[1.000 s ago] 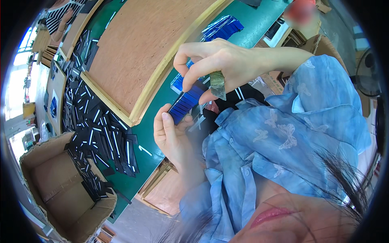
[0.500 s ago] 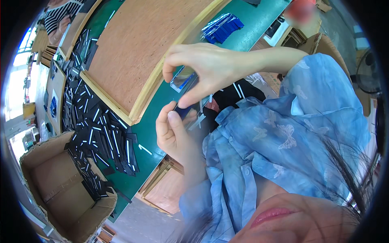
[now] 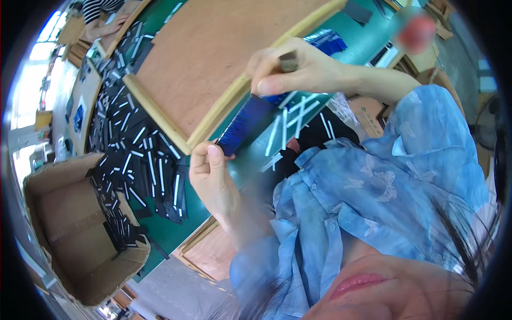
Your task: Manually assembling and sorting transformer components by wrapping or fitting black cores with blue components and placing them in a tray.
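A dark blue glossy strip, with fine ridges along one edge, stretches slantwise in the air between my two hands. At its lower left end my left hand pinches it between thumb and fingers. My right hand is closed over the upper right end, thumb pressed on the fingertips. A small dark olive piece shows among the right hand's fingers; I cannot make out what it is. More blue shows just under the right thumb, partly hidden. Farther off on the table lies a bundle of blue strips.
A wood-framed board rests on the green table. Black pieces with white strips are heaped left of it. An open cardboard box stands at the near left. Another person's hand appears far left.
My hands have moved apart, the right one up and to the right, the left slightly left. The blue strip now spans the gap between them. The whole view has shifted a little.
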`<state>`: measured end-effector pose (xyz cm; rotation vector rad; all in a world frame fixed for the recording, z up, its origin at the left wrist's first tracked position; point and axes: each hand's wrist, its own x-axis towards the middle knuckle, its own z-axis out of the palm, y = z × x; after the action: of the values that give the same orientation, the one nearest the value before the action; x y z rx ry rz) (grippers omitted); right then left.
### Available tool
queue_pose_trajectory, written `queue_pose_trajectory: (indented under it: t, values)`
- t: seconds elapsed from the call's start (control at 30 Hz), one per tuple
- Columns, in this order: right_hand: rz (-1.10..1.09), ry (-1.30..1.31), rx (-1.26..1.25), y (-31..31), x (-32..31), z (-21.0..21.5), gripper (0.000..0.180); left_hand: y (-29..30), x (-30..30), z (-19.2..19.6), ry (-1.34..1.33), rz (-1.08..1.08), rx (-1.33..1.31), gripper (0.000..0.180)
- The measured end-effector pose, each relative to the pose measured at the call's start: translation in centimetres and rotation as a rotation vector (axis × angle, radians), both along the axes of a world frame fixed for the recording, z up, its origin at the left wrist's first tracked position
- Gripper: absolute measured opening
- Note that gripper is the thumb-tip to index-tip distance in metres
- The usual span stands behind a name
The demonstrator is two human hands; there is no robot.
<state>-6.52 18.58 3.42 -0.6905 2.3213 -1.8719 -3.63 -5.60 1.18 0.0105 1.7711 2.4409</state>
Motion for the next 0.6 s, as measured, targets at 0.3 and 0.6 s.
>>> queue_pose_trajectory:
  t: [0.3, 0.6]
  values:
    - [0.206, -0.049, 0.112, -5.5, -6.6, 4.2, 0.029, -0.2, -0.4, -1.4, 0.002, -0.085, 0.303, 0.034]
    - [-0.067, 0.517, 0.825, -9.6, -29.9, -1.1, 0.034, -0.7, 1.9, -6.1, 0.662, 0.457, -0.891, 0.029]
